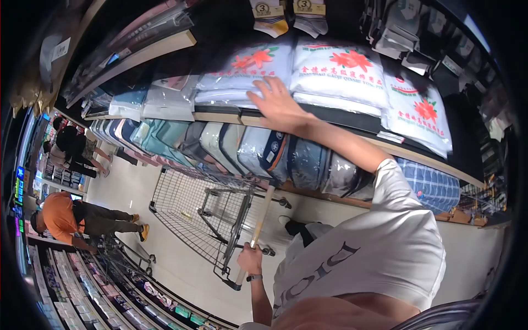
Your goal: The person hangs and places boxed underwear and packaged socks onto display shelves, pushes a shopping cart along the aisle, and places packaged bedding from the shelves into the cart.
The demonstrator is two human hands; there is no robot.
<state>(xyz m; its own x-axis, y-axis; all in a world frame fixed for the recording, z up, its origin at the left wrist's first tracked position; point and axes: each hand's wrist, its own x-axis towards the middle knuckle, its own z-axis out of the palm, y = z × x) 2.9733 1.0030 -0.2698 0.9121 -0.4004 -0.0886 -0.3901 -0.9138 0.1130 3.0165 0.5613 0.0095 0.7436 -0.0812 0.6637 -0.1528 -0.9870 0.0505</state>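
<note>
My right hand [276,104] reaches out over the shelf with its fingers spread. It rests on or just above the clear-wrapped white packages printed with red flowers, between one package [225,82] and another [338,74]; whether it touches them I cannot tell. A third such package [421,113] lies farther along the same shelf. My left hand [250,259], with a dark watch at the wrist, is wrapped round the handle [263,217] of a wire shopping cart [179,206]. The cart's basket shows bare wire.
Clear bags of folded textiles [220,146] line the lower shelf beside the cart. Packaged socks [268,19] hang above. On the opposite side run shelves of small goods [82,286]. A person in an orange shirt [59,217] bends there, and other people stand farther along the aisle floor [118,187].
</note>
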